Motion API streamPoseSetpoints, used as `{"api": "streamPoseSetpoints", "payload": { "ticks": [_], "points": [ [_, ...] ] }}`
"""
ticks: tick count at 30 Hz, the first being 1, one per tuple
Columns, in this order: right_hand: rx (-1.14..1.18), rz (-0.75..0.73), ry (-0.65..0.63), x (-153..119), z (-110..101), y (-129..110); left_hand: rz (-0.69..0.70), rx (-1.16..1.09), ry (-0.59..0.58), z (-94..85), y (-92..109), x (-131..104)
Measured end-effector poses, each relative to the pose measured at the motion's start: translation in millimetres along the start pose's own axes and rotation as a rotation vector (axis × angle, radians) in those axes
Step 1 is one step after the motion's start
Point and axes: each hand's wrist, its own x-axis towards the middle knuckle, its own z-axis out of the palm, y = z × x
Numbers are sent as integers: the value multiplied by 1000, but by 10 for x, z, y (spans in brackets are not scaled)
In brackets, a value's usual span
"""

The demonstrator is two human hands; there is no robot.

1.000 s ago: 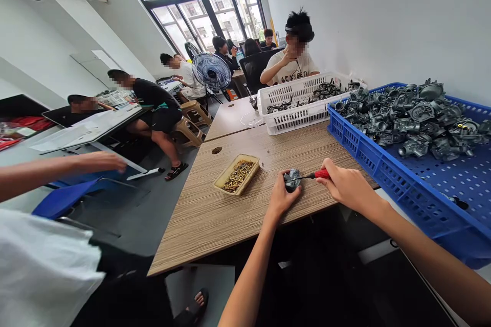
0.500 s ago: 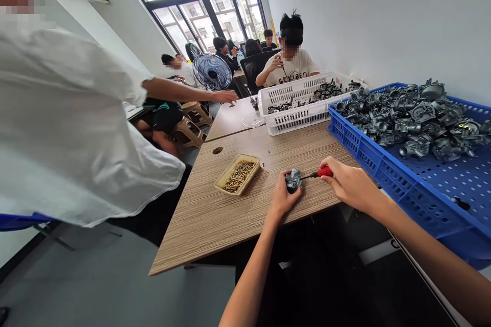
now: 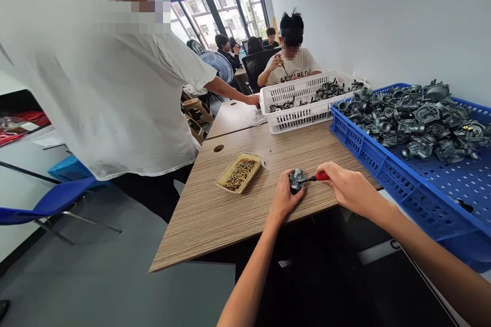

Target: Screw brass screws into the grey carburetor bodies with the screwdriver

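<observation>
My left hand (image 3: 284,196) is closed around a small grey metal carburetor (image 3: 297,180) near the front edge of the wood-grain table (image 3: 199,219). A screwdriver (image 3: 321,176) with a red handle is gripped in my right hand (image 3: 345,189). Its dark shaft points left, and the tip meets the carburetor's right side; what the tip sits in is too small to make out. Left of my hands lies a cream tray (image 3: 220,183) holding many small brass-coloured parts.
A blue crate (image 3: 387,173) heaped with grey carburetors (image 3: 418,112) stands on the right. Behind the table's middle is a white basket (image 3: 295,123) with more parts. A co-worker in a white shirt (image 3: 126,87) leans in at left; another person (image 3: 291,56) sits opposite.
The co-worker at left has moved right and further in, the outstretched hand now at the white basket. My hands keep the carburetor and screwdriver in nearly the same place.
</observation>
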Motion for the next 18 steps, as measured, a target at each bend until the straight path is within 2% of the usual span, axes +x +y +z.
{"api": "streamPoseSetpoints", "payload": {
  "ticks": [12,18],
  "points": [
    [-320,-74,-75,-59,-18,-212,-18,18,-23,-8,14,-8],
    [-312,-98,-104,-69,-23,-205,-32,14,-23,-22,41,-19]
  ]
}}
